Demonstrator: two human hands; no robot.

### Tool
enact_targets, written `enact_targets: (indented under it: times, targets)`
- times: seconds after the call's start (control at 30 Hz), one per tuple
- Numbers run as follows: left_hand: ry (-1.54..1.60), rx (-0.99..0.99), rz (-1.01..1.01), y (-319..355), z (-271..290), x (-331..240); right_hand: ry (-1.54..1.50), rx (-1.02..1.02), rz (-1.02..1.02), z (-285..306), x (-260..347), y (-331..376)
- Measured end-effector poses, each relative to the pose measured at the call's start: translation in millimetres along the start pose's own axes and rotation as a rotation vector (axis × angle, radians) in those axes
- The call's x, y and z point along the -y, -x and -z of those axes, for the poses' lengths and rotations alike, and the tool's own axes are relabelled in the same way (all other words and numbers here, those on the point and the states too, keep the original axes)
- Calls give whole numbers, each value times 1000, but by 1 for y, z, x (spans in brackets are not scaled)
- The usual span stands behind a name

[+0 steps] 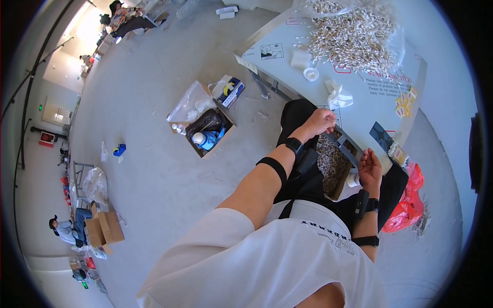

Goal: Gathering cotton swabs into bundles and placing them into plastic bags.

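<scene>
My left hand (322,121) is at the near edge of the grey table (287,38), thumb and fingers pinched together. Whatever it grips is too small to make out. Lower and to the right, my right hand (370,168) is raised with its fingers curled and tips together; I cannot make out anything in them. Below and between the hands, an open cardboard box (337,191) holds many small slim pieces. A big heap of similar pale, stick-like pieces (354,41) lies on clear plastic on the tabletop. Near my left hand is a crumpled white tissue (339,96).
A small round white container (310,74), yellow-and-white pieces (405,102) and a dark card (381,135) lie on the table. A red plastic bag (405,205) is at right on the floor. Left stands a carton (205,126) with a blue bottle. People sit farther off.
</scene>
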State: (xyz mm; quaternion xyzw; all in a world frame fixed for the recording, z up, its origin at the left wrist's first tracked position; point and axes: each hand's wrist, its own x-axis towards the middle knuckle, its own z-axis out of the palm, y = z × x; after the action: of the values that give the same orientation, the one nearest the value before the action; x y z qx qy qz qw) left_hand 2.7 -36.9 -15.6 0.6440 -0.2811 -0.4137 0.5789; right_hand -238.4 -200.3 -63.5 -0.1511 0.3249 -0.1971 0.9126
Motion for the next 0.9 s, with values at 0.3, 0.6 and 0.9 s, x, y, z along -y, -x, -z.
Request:
enact_targets:
  times: [0.3, 0.6, 0.9]
  targets:
    - [39, -26, -19, 0, -1, 1, 4, -34, -4, -5, -1, 2]
    - [25, -17, -23, 2, -1, -1, 34, 45, -12, 2, 0, 0]
    - [57, -4, -30, 1, -3, 0, 12, -9, -2, -1, 1, 5]
